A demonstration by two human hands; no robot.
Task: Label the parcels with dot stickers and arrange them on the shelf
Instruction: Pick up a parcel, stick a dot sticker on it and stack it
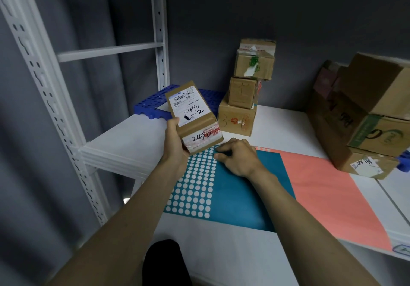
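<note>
A white shelf board (124, 143) runs across the frame against a dark grey wall. At centre, the left hand (175, 143) grips a small brown parcel (193, 117), raised above the board, its white label scrawled "2490". Just right of it, the right hand (235, 157) rests curled on a teal sticker sheet (233, 197), fingertips pinching at the rows of white dots (195, 185). A pink sheet (328, 192) lies to the right. Bare board stays open at left, by the white upright (44, 85). Behind stand a stack of three cartons (246, 90) and a blue grid tray (150, 103); larger boxes (366, 117) crowd the right edge.
</note>
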